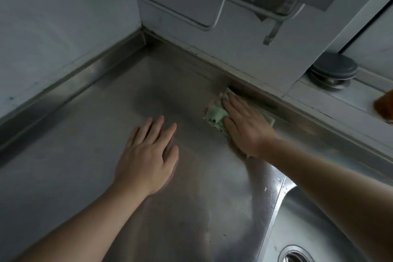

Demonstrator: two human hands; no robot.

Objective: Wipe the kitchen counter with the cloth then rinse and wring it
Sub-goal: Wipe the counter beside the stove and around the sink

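Cloth point(214, 116) lies bunched along the counter's point(106, 112) back edge under the flat right hand point(244, 125); left hand point(146, 155) flat, empty.

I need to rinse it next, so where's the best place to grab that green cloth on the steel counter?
Probably the bunched folds at the crumpled green cloth's left edge, approached from above. They stick up past the right hand's flat fingers, while the rest lies pressed flat on the steel counter.

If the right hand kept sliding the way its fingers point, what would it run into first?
The right hand, flat on the green cloth, points up-left along the counter. The raised back ledge likely comes first, though depth is hard to judge.
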